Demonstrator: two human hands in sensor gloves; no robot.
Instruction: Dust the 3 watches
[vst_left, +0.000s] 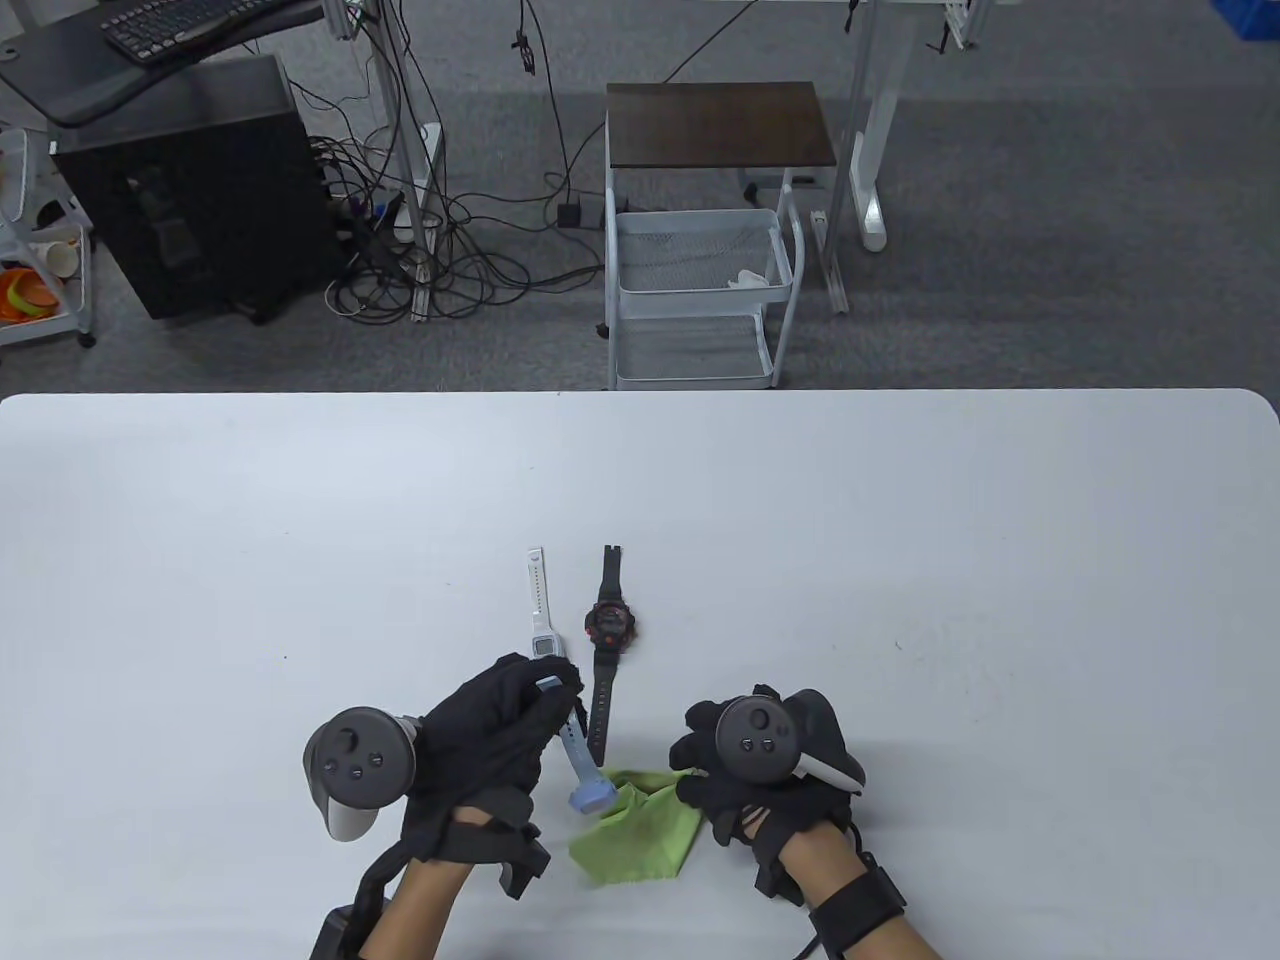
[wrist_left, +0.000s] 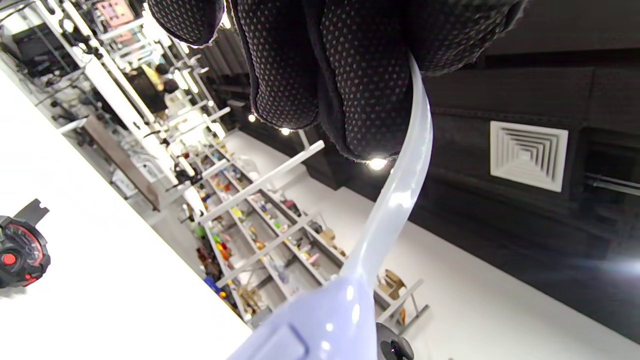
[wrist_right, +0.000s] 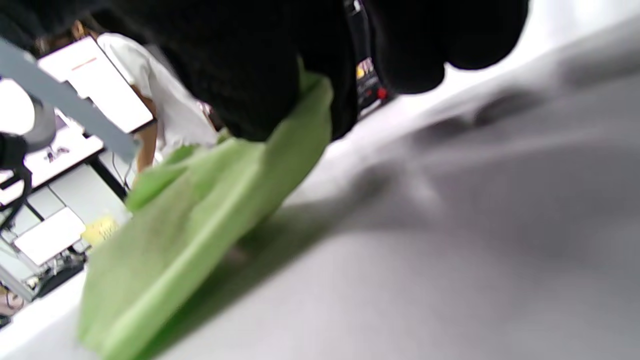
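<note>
My left hand (vst_left: 520, 720) grips the strap of a pale blue watch (vst_left: 583, 768), lifted off the table with its case hanging at the lower end. In the left wrist view the fingers (wrist_left: 325, 75) curl round that strap (wrist_left: 400, 200) and the case (wrist_left: 320, 325) fills the bottom. My right hand (vst_left: 740, 770) holds a green cloth (vst_left: 640, 830) just right of the blue watch's case; the cloth (wrist_right: 200, 225) hangs from the fingers (wrist_right: 250, 75) over the table. A white watch (vst_left: 541, 610) and a black and red watch (vst_left: 607, 635) lie side by side on the white table (vst_left: 900, 560).
Beyond the table's far edge stand a white wire cart (vst_left: 700, 290) with a dark top, a black computer tower (vst_left: 190, 190) and tangled cables (vst_left: 430, 250) on the grey floor. The black and red watch (wrist_left: 20, 250) shows at the left wrist view's left edge.
</note>
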